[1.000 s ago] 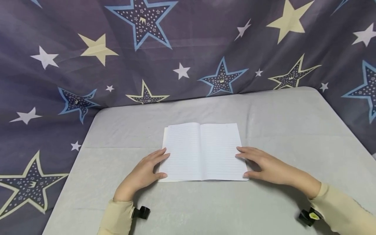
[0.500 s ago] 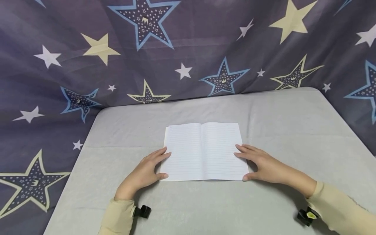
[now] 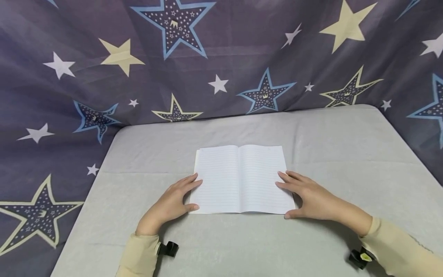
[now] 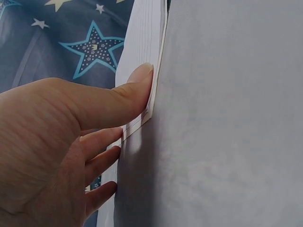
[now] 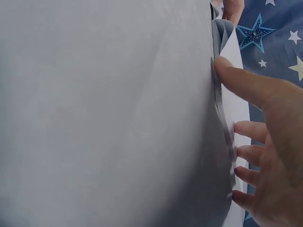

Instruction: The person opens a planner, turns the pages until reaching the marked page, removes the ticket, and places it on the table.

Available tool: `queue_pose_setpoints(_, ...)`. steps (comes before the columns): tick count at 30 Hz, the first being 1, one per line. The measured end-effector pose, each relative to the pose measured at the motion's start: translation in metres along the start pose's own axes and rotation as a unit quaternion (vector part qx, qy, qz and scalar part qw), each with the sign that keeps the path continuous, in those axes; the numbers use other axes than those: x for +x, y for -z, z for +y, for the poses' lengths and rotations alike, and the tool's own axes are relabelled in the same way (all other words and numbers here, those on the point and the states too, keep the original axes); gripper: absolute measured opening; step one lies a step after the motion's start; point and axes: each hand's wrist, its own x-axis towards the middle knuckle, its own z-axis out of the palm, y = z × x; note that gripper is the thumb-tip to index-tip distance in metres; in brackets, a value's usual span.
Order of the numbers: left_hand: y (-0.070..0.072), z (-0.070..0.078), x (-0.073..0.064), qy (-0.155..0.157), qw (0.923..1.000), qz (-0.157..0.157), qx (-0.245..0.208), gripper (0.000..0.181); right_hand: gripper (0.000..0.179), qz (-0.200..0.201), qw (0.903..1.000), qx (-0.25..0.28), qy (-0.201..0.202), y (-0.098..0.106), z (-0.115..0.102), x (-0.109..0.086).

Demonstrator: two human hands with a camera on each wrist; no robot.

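An open notebook [image 3: 216, 181] with ruled white pages lies flat in the head view, its centre fold running away from the person. My left hand [image 3: 170, 202] rests at its left edge, thumb on the lower left corner of the page. In the left wrist view that thumb [image 4: 137, 87] presses on the page corner, with the other fingers spread beside the edge. At the right edge my right hand [image 3: 315, 200] rests with fingers spread on the page. Seen from the right wrist, its thumb [image 5: 227, 71] touches the notebook's near edge, where the pages stand slightly apart.
A table with a grey cloth [image 3: 235, 246] carries the notebook. A dark curtain with stars [image 3: 221, 50] hangs behind and along both sides. Black wrist devices [image 3: 169, 249] sit by both sleeves.
My right hand has shifted slightly left onto the page, its thumb now at the lower edge. The right page bulges a little more near the fold. My left hand stays in place on the notebook.
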Motion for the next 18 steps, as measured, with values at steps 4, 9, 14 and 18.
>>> queue_pose_setpoints(4, 0.0008, 0.0002, 0.0006, -0.003, 1.0000, -0.001, 0.000, 0.073, 0.084, 0.006, 1.0000, -0.005, 0.004, 0.0002, 0.0010, -0.0002)
queue_pose_setpoints(9, 0.0013, 0.0002, 0.0008, -0.002, 1.0000, -0.002, 0.002, 0.073, 0.086, 0.010, 0.9999, 0.009, 0.009, 0.0006, 0.0024, 0.0013)
queue_pose_setpoints(14, 0.0014, 0.0004, 0.0008, -0.001, 1.0000, -0.002, 0.000, 0.073, 0.086, 0.023, 0.9995, 0.015, 0.017, 0.0004, 0.0032, 0.0056)
queue_pose_setpoints(18, 0.0011, 0.0002, 0.0006, 0.000, 1.0000, -0.004, 0.002, 0.073, 0.083, 0.029, 0.9992, -0.010, 0.024, 0.0001, 0.0022, 0.0079)
